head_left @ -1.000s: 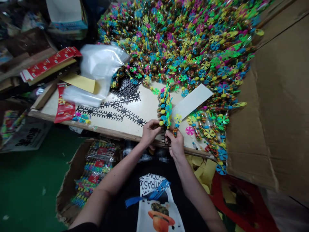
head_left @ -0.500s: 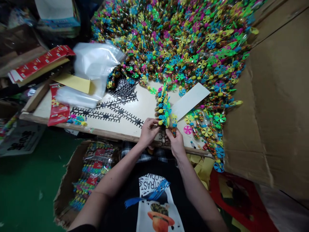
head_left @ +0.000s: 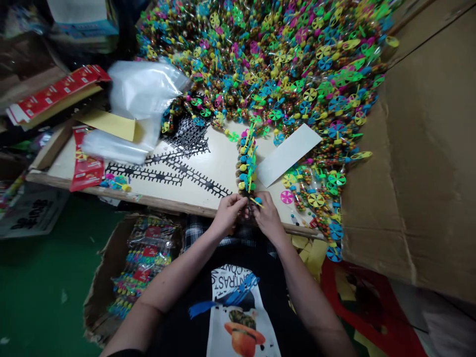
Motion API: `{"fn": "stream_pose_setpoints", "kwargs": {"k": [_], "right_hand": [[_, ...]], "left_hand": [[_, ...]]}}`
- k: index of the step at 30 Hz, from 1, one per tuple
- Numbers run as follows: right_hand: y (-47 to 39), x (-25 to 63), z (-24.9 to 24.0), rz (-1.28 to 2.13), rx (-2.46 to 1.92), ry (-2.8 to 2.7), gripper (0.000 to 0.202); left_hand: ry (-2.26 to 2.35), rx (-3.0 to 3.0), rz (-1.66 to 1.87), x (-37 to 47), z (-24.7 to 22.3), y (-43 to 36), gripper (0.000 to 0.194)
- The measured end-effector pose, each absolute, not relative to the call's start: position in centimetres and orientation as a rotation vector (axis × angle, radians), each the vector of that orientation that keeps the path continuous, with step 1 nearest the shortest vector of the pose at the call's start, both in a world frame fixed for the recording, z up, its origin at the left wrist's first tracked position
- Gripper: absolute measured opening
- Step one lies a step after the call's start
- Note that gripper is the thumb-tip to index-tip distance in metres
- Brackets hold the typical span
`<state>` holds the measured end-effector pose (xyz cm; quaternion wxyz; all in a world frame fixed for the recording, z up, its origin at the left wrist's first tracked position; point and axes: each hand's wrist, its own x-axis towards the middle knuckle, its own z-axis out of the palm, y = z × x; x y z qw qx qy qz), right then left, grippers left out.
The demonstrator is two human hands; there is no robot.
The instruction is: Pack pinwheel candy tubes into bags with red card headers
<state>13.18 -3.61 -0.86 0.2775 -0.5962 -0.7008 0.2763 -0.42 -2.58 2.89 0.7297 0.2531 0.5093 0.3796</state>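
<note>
At the table's front edge, my left hand (head_left: 230, 212) pinches the near end of a black toothed strip. Colourful fan-topped bead tubes (head_left: 246, 163) sit in the strip in a row leading away from me. Just right of it my right hand (head_left: 267, 216) has its fingers closed round one more fan tube, whose blue and yellow top (head_left: 258, 201) shows above the fingers. Its lower part is hidden by the hand. Left of my hands lie loose black toothed strips (head_left: 201, 181). A white card (head_left: 289, 154) lies to the right of the row.
A large heap of fan tubes (head_left: 282, 64) covers the back. Clear plastic bags (head_left: 145, 89), a yellow card (head_left: 107, 124) and red printed cards (head_left: 87, 163) lie left. A cardboard box (head_left: 107, 267) of packed tubes stands below the table; tall cardboard (head_left: 416, 148) rises at right.
My right hand has moved left and closer to the strip, bringing the fan tube to its near end. The view has shifted slightly.
</note>
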Motion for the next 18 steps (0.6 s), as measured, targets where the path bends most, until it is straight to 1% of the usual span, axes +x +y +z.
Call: {"fn": "stream_pose_setpoints", "kwargs": {"k": [3,8,12,15,18], "right_hand": [[-3.3,12.9,-1.0,0.720,-1.623,-1.939,0.015],[-3.4,12.1,-0.8,0.668,-1.745,-2.050,0.011],[-3.4,11.5,-0.6,0.602,-1.880,-2.075,0.018],[-3.5,11.5,-0.6,0.597,-1.858,-2.091,0.025],[-3.7,12.4,-0.5,0.661,-1.698,-2.065,0.029]], "left_hand": [[1.134,0.573,0.838,-0.3,3.0,-2.5,0.036],[1.195,0.620,0.854,-0.2,3.0,-2.3,0.032],[1.226,0.657,0.865,0.0,2.8,-2.2,0.030],[1.210,0.656,0.825,-0.1,2.8,-2.3,0.033],[1.169,0.693,0.681,-1.2,2.9,-2.4,0.041]]}}
